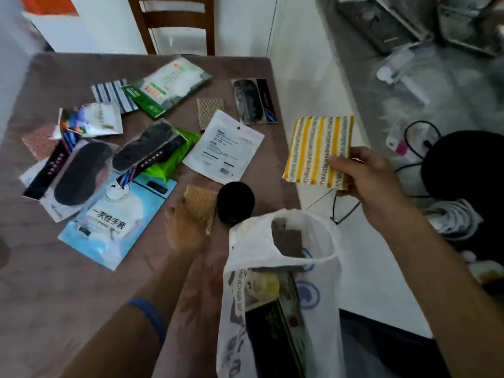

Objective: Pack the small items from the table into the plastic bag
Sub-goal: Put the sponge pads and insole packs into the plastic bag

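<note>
My right hand (365, 175) pinches a yellow-and-white striped cloth (317, 151) by its lower right corner, out past the table's right edge and above the bag. The white plastic bag (253, 249) stands open at the table's near right, with a brown pad and dark packets inside. My left hand (182, 227) grips a tan textured cloth (199, 205) on the table, just left of the bag. A black round object (236, 203) lies between that cloth and the bag's mouth.
Several packets are strewn across the brown table (68, 282): a light blue glove pack (117, 222), black insoles (150, 148), a white pouch (223, 145), a green pack (174, 156). A wooden chair (174, 23) stands behind. Cables and a black stool (463, 165) are on the floor at right.
</note>
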